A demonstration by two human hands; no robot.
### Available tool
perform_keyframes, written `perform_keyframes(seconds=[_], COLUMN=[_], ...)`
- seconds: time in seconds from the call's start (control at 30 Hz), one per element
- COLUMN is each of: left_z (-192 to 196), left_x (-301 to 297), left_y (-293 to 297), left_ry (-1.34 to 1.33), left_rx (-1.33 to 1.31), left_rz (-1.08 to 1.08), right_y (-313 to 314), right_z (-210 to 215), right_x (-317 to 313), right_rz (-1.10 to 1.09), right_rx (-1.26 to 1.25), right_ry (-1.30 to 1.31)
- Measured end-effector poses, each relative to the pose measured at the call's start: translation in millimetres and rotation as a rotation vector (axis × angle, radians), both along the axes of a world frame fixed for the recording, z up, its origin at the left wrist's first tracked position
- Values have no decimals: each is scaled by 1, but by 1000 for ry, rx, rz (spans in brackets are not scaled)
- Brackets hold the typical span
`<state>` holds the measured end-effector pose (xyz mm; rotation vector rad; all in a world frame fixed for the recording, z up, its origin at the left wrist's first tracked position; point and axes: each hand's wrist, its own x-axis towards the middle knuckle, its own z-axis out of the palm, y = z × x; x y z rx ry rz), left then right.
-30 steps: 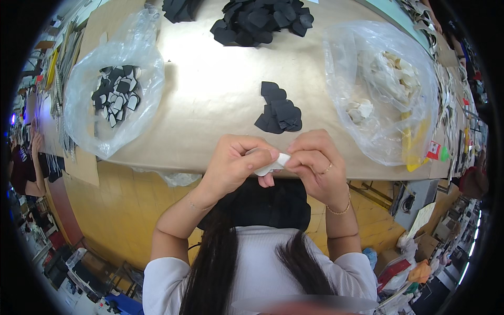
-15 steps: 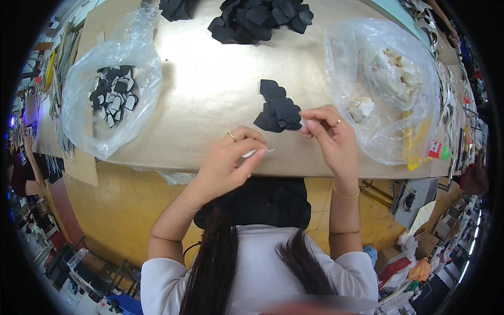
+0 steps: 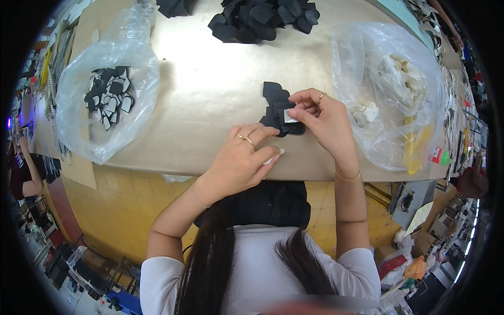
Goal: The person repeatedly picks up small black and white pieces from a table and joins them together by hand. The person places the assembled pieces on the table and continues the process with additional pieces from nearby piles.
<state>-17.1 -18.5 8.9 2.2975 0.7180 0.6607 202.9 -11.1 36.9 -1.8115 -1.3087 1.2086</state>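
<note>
My right hand (image 3: 323,123) pinches a small white piece (image 3: 289,116) between thumb and fingers, against the top of a small spread of black rounded pieces (image 3: 272,90) near the table's front edge. My left hand (image 3: 239,155) is just to the left, its index fingertip on the edge of these black pieces. Its lower fingers and thumb are curled round thin white pieces (image 3: 273,157), whose ends stick out past the thumb. How many white pieces it holds is hidden by the fingers.
A clear plastic bag (image 3: 68,113) at the left holds black-and-white pieces (image 3: 108,94). Another clear bag (image 3: 346,47) at the right holds crumpled whitish pieces (image 3: 401,79). A large heap of black pieces (image 3: 260,21) lies at the far side of the table (image 3: 210,100).
My right hand has moved up and left, bringing a white piece over the black ones. My left hand has moved right, its index fingertip now on the black pieces.
</note>
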Motion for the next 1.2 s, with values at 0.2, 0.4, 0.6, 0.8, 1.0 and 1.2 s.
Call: perform_keyframes(seconds=[0.2, 0.4, 0.6, 0.8, 1.0, 1.2], left_z=[-2, -5, -6, -7, -7, -7], left_x=[4, 6, 9, 11, 13, 12], left_y=[2, 3, 3, 3, 4, 5], left_ry=[11, 24, 48, 76, 84, 33], left_rx=[26, 37, 59, 47, 55, 32], left_rz=[-6, -11, -14, -20, -17, -2], right_y=[10, 13, 16, 12, 4, -5], right_z=[2, 0, -1, -4, -19, -20], right_x=[-1, -1, -1, -1, 3, 11], right_rz=[75, 95, 120, 161, 145, 38], right_rx=[-52, -51, -57, -25, 246, 194], right_ry=[-62, -88, -109, -122, -360, -175])
